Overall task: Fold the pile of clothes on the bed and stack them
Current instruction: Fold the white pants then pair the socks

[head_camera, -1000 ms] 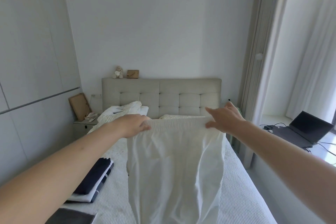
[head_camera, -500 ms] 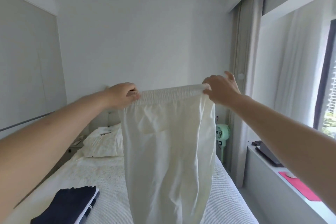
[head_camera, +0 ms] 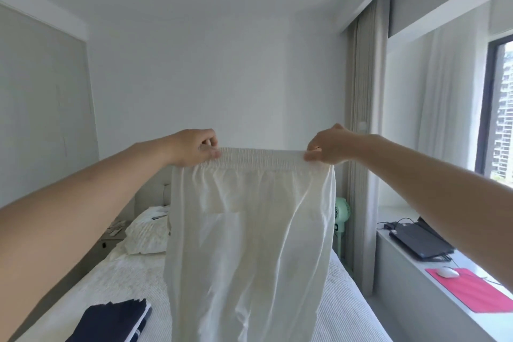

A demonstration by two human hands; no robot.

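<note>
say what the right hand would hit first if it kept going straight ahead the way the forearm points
Probably nothing close. The right hand, pinching the waistband of the white trousers, points up and leftwards toward the far white wall. That wall looks like the first thing met, though depth is unclear.

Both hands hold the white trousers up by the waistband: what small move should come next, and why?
Probably bring the left hand and right hand together, folding the white trousers leg onto leg. They hang spread flat by the waistband, unfolded, above the bed, where a folded stack waits.
</note>
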